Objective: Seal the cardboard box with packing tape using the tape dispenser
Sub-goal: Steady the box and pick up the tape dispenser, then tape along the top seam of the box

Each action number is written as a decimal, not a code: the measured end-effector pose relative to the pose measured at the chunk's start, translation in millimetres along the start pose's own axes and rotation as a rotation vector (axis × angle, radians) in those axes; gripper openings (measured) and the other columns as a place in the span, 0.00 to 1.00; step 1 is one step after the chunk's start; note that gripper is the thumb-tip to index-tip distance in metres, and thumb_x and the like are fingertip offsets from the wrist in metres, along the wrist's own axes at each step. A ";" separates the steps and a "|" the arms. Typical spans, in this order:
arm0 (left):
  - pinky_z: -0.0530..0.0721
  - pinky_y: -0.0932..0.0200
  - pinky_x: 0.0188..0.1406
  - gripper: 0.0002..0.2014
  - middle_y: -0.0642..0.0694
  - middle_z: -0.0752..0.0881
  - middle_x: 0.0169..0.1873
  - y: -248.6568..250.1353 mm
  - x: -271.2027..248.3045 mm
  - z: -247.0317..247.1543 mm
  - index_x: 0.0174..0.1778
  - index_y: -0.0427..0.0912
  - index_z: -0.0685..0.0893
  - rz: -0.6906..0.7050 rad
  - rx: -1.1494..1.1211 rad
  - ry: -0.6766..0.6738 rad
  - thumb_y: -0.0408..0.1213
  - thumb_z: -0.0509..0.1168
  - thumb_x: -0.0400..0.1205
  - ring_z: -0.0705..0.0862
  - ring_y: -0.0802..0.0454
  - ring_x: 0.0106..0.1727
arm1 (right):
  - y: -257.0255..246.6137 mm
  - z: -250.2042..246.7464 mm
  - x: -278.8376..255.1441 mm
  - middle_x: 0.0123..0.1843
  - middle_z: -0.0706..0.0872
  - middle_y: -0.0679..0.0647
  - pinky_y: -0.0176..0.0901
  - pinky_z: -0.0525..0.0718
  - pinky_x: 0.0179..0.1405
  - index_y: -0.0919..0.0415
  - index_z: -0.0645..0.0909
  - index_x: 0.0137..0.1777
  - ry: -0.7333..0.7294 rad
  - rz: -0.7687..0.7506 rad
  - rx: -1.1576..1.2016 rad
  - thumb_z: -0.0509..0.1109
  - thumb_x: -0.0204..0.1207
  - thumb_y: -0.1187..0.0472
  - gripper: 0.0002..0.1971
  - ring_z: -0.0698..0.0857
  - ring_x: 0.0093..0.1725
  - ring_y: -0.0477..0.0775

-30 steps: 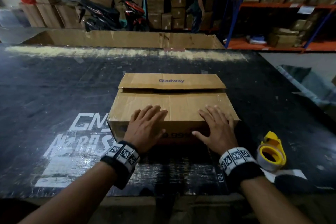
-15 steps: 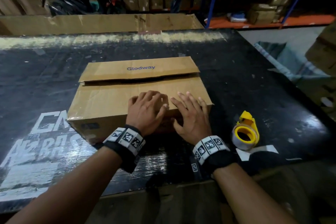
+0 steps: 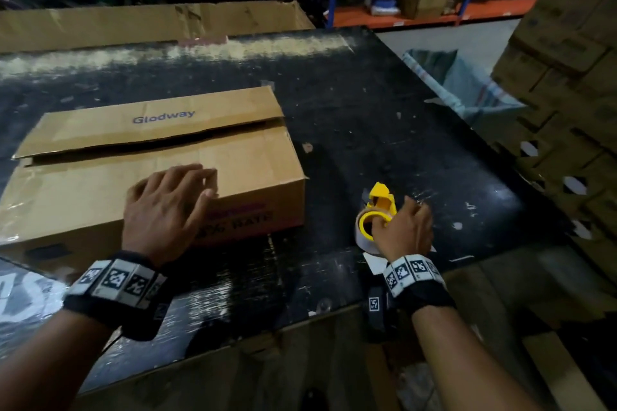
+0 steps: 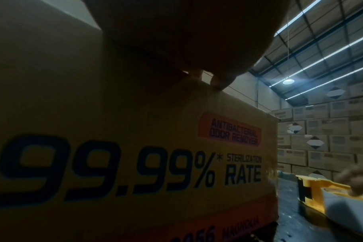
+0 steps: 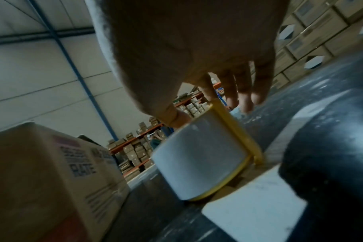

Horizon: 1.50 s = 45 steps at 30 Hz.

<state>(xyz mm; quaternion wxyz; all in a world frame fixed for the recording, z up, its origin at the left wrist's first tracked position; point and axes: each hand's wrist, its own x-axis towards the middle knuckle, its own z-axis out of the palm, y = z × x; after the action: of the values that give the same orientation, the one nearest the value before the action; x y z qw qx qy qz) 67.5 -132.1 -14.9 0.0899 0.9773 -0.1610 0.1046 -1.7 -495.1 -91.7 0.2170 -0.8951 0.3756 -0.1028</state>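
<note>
Lying under everything is the big black scuffed table [image 3: 384, 130], with white marks on it. On the table sits the brown cardboard box [image 3: 100, 187], printed with "Glodway" on top and "99.99% RATE" on the near side. Its two top flaps are folded down, with a dark gap between them, and no tape shows across that gap. The person's left hand [image 3: 163, 210] rests flat on the near flap, close to the front edge, with fingers straight and holding nothing. To the right of the box, well apart from it, the yellow plastic tape dispenser [image 3: 380, 203] with its roll of pale tape stands on the table. The right hand [image 3: 405, 230] is on the dispenser, thumb at one side of the roll and fingers reaching over the yellow frame. A small white paper piece [image 5: 253, 211] lies just beside the dispenser, nearer the person.
</note>
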 end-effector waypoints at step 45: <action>0.50 0.35 0.91 0.56 0.55 0.42 0.92 -183.7 22.0 -80.5 0.92 0.60 0.43 -0.124 0.000 -0.550 0.83 0.38 0.67 0.43 0.49 0.94 | -361.0 -3.2 -11.4 0.70 0.78 0.52 0.57 0.84 0.60 0.47 0.63 0.75 -0.640 -1.084 -0.025 0.77 0.71 0.41 0.37 0.81 0.67 0.60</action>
<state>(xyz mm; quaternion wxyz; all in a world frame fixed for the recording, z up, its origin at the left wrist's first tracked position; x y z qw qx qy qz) 135.0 49.4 41.7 0.0489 0.9770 -0.1191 -0.1700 215.9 -262.8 78.9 0.2253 -0.9472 -0.2141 0.0792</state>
